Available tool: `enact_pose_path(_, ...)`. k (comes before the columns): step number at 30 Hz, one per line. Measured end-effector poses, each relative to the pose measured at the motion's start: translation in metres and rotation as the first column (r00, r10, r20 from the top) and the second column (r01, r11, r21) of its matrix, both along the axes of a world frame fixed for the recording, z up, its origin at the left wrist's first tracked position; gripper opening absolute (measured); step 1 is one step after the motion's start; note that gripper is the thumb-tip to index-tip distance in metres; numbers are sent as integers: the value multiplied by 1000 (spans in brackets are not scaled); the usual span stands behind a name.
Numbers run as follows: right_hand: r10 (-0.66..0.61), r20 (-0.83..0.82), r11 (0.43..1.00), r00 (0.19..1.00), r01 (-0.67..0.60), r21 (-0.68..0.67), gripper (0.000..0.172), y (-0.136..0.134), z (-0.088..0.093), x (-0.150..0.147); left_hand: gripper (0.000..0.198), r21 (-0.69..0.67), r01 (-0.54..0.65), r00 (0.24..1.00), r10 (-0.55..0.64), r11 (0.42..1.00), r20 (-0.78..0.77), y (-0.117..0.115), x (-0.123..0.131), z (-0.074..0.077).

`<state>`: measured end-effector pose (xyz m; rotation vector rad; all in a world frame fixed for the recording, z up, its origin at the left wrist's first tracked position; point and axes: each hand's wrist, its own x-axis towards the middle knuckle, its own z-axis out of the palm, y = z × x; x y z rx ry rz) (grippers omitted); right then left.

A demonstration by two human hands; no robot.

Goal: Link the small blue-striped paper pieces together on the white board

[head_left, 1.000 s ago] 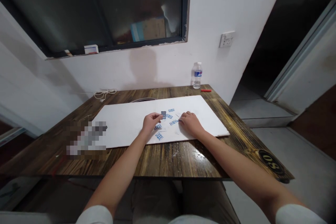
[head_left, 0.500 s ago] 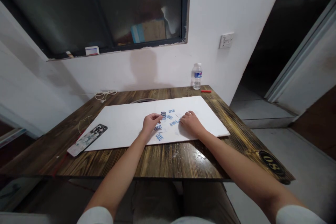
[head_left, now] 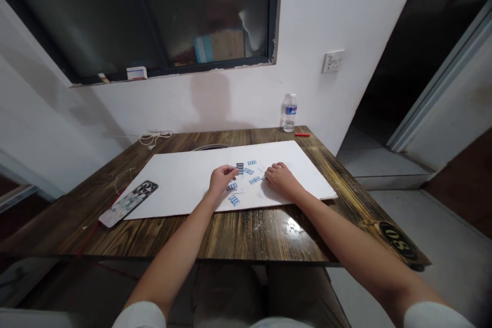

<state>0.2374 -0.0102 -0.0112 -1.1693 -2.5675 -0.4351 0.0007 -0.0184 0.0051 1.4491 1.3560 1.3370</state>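
Stacked clips [head_left: 240, 168] point forward — just beside the left hand's [head_left: 222, 180] curled fingers, grip unclear.

Blue ladder-pattern clips [head_left: 254, 180] | right now scattered flat on the white board [head_left: 172, 189] | darker clip [head_left: 240, 168] at twelve o'clock | lone clip [head_left: 234, 200] at six

Left hand [head_left: 222, 180], right hand [head_left: 282, 182], blue pieces [head_left: 249, 171]

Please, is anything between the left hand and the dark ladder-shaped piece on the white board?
Nothing visible: the left hand ends right beside the dark ladder-shaped piece on the white board, no other piece between.
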Motion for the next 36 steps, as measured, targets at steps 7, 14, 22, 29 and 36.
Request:
enact_pose_path(7, 113, -75, 979, 991, -124, -164, 9, -2, 12, 13, 29, 8, 7, 1000, -7, 1000, 2, 0, 0, -1)
enact_pose_path(14, 231, -272, 895, 934, -314, -317, 13, 0, 23, 26, 28, 2, 11, 1000, -11, 1000, 9, -1, 1, 1)
enact_pose_path(22, 198, -285, 899, 938, -290, -328, 26, 5, 18, 32, 30, -10, 15, 1000, -15, 1000, 6, -1, 1, 1)
enact_pose_path(29, 251, -241, 881, 937, -325, -345, 31, 2, 19, 32, 35, -11, -1, 1000, 1, 1000, 6, -2, 2, 2)
enact_pose_path(36, 242, -129, 869, 962, -274, -411, 61, -7, 16, 31, 35, -22, -12, 1000, 12, 1000, -3, -3, 2, 3)
